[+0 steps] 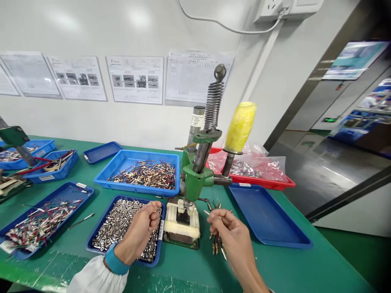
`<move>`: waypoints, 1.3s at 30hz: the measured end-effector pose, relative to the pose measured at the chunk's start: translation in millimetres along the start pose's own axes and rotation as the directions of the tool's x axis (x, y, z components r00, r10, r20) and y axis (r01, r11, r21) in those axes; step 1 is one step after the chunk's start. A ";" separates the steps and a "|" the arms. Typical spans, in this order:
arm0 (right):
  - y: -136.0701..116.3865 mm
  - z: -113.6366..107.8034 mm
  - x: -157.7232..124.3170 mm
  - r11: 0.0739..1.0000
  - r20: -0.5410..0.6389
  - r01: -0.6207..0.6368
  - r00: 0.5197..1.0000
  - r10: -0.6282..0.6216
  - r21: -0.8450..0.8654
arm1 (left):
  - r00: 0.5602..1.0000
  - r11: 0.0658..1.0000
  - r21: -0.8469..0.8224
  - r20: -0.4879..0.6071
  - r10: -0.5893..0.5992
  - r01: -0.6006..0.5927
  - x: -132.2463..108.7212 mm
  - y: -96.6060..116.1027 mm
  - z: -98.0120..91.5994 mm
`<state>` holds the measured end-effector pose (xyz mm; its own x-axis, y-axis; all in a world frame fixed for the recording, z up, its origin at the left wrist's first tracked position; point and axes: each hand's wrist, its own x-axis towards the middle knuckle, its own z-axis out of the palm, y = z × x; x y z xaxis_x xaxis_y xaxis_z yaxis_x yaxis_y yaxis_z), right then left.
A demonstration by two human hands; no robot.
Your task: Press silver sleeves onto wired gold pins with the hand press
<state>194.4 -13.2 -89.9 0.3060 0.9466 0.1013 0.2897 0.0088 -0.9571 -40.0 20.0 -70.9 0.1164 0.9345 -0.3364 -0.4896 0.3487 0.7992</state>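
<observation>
"Where's the head view from?"
"Close behind and above the left hand [143, 228] and right hand [234, 234], facing forward and down."
"Reaching where?"
"Over the green table [275, 264] to the white wall [122, 24]."

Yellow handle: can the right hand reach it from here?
Probably yes: the yellow handle stands up beyond the right hand with nothing visibly blocking it, though the fingers pinch a small piece.

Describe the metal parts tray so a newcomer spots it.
On the green table stands a green press with a yellow handle. Left of its base, partly hidden by the left hand, sits a blue tray. Unlike neighbouring wire trays, it holds silver pieces.
</observation>
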 end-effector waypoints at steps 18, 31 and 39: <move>-49.3 40.2 -52.3 0.892 0.122 -0.006 0.991 -0.055 0.453 | 0.998 0.993 -0.110 0.048 -0.037 0.043 -32.0 -22.6 38.1; -46.6 41.8 -52.3 0.891 0.055 0.034 0.996 -0.066 0.453 | 0.994 1.000 0.007 0.107 0.025 -0.026 -30.0 -27.0 34.2; -46.6 49.9 -53.5 0.875 0.094 0.003 0.994 -0.055 0.483 | 0.999 0.995 -0.100 0.052 -0.014 0.019 -36.1 -25.6 42.8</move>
<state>119.3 -48.2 -64.3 0.2027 0.9708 0.1281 -0.1838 0.1662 -0.9688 5.3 -19.6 -57.9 0.1682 0.9321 -0.3207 -0.5716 0.3573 0.7387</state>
